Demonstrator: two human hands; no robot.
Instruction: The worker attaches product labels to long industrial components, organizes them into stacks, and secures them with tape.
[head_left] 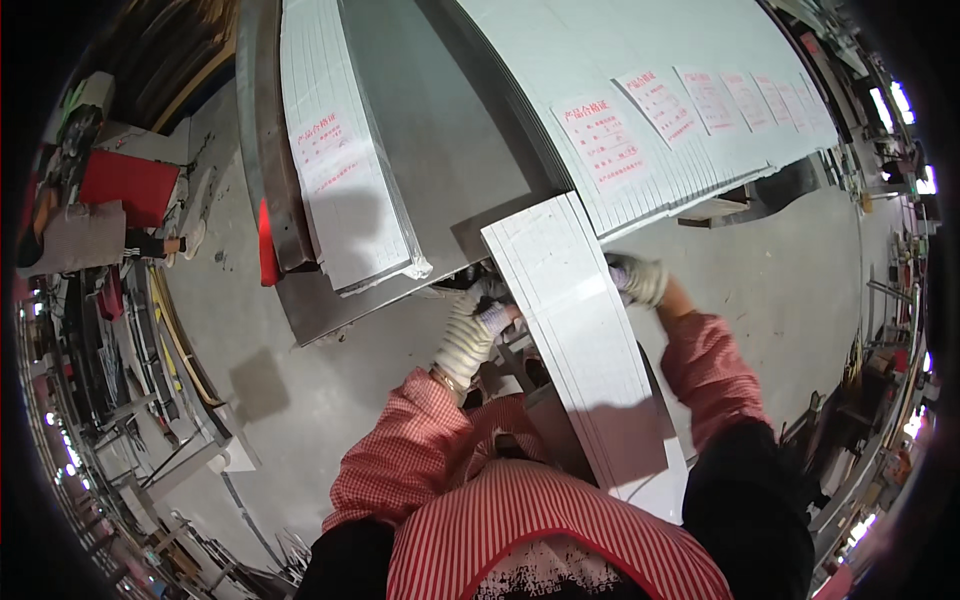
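A long white panel (575,310) slants from the table's edge down toward my apron, with thin lines running along its length. At its left edge is my left hand (468,338), in a striped knit glove, its fingers closed at the edge and partly hidden. My right hand (640,280), gloved too, grips the opposite edge higher up; its fingertips are hidden by the panel. The panel's far end lies by the corner of a stack of wide white panels (640,100). Below its near end, another white piece (655,490) shows in part.
Left of a bare grey tabletop strip (430,120) lies a stack of narrow white panels (340,160). Paper labels with red print (600,140) lie on the wide stack. A red piece (268,245) hangs at the table's left. Farther left, a person (80,235) is by a red sheet (130,187).
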